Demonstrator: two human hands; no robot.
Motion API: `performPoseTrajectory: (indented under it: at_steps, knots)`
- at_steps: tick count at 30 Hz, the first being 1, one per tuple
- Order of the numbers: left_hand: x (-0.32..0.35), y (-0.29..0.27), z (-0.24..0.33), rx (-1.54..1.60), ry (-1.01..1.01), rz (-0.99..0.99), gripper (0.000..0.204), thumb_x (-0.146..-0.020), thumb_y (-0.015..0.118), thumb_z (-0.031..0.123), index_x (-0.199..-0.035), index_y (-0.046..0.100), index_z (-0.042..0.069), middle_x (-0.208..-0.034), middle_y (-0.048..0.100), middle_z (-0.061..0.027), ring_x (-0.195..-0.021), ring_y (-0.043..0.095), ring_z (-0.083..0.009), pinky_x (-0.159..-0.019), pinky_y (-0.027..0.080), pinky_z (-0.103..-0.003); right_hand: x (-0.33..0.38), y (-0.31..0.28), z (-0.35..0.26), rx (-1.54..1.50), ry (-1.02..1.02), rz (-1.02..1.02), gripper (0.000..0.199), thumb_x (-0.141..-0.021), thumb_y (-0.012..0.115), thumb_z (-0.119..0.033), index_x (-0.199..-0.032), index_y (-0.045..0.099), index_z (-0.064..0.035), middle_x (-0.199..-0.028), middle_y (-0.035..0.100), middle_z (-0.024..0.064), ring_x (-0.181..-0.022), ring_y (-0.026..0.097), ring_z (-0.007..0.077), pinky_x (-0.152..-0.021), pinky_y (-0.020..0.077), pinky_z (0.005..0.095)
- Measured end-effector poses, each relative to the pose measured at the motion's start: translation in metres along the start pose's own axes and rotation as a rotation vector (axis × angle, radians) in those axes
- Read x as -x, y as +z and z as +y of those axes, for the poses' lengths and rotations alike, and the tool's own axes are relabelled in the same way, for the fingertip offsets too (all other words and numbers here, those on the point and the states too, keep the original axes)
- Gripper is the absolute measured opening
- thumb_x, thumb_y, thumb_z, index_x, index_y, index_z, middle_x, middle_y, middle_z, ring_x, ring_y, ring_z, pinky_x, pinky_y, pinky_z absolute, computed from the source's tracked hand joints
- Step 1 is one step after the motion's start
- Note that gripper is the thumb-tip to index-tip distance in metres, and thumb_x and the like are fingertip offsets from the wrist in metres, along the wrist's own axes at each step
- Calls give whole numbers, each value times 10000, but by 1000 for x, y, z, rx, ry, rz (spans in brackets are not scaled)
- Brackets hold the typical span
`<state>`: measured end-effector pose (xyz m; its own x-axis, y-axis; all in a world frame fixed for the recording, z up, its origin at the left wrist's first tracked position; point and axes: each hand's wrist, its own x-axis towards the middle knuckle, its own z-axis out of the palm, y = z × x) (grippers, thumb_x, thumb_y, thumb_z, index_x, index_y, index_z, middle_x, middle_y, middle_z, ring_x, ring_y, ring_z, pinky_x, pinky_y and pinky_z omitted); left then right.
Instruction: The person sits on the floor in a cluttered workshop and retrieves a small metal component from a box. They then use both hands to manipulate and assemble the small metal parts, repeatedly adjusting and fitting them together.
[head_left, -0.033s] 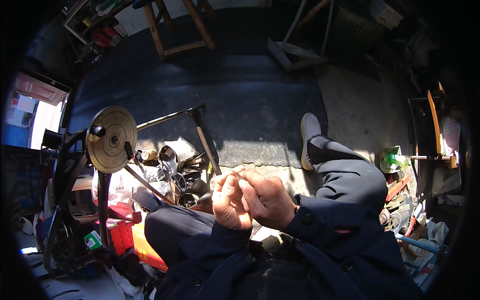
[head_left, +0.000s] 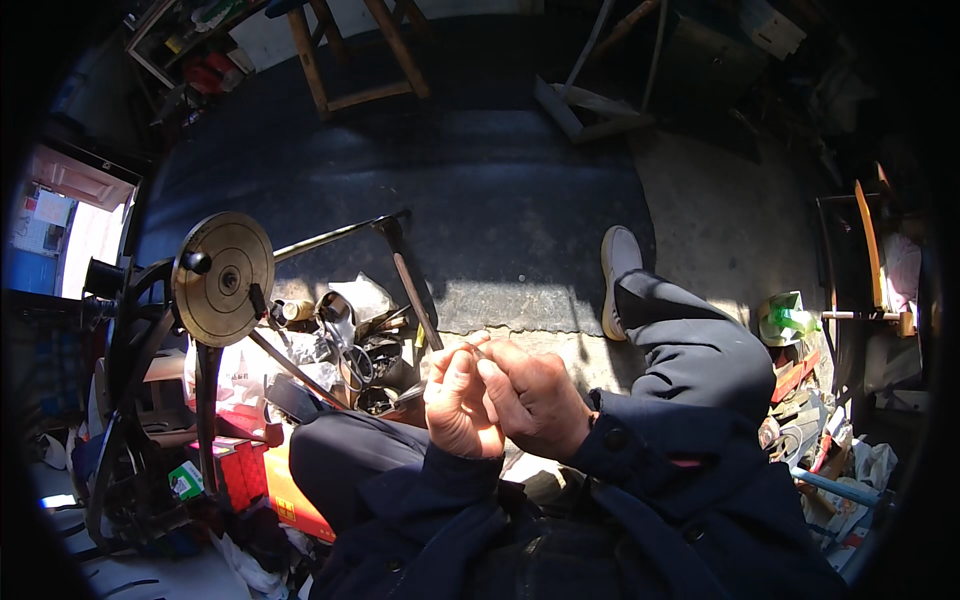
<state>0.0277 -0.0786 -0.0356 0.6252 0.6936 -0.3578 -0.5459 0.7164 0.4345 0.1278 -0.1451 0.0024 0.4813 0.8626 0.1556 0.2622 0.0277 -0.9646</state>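
My left hand [head_left: 461, 405] and my right hand [head_left: 537, 396] meet in front of my body, above my lap. Both are closed, with the fingers bent and the thumbs pressed against the forefingers. Something tiny seems to be pinched where the fingertips come together, but it is too small to name. Strong sunlight falls across both hands. Just beyond my left hand, a dark bar [head_left: 415, 300] slants up toward a thin metal rod [head_left: 325, 238].
To the left stands a black metal machine with a round disc wheel [head_left: 224, 279]. Beneath it lie tools, bags and a red box [head_left: 238, 474]. A wooden stool [head_left: 370, 98] stands far off on a dark mat [head_left: 480, 210]. Clutter and a green-white package [head_left: 787, 320] lie at right.
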Motion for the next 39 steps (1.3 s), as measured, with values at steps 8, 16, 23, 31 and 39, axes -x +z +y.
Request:
performPoseTrajectory:
  at_steps: [8, 16, 23, 31, 39]
  knots:
    - [-4, -8, 0, -6, -49, -149, 145, -1022, 562, 141, -1141, 615, 76, -1170, 670, -100, -1080, 635, -211, -992, 503, -363, -3, -2, 3, 110, -154, 17, 182, -951, 504, -42, -1063, 594, 70, -936, 628, 226, -774, 678, 384, -650, 553, 402]
    - [-2, -3, -2, -89, -5, -61, 155, -1022, 563, 139, -1157, 611, 78, -1134, 675, -86, -1071, 637, -196, -979, 508, -355, -2, 2, 3, 67, -77, 31, 163, -948, 506, -34, -1057, 585, 59, -928, 624, 212, -774, 678, 375, -649, 548, 408]
    - [-3, -1, -1, -72, 4, -94, 143, -1019, 565, 131, -1145, 615, 83, -1100, 679, -71, -1042, 642, -188, -961, 510, -347, -2, -1, 1, 65, -99, 28, 145, -954, 509, -40, -1041, 582, 49, -885, 621, 215, -768, 670, 392, -638, 537, 415]
    - [-3, 4, 4, -88, 2, -53, 83, -1002, 567, 76, -1071, 608, 57, -999, 673, -56, -961, 649, -164, -902, 523, -321, -3, -4, 3, 98, -95, -10, 122, -954, 524, -36, -1036, 595, 19, -870, 635, 204, -750, 669, 398, -619, 537, 418]
    - [-1, 10, 11, -242, 79, -7, 106, -974, 560, 15, -1073, 594, 7, -1054, 687, -136, -941, 679, -208, -905, 548, -339, -1, -6, -1, 53, -58, -19, 173, -953, 530, -25, -1102, 604, 20, -920, 671, 216, -796, 688, 399, -655, 552, 404]
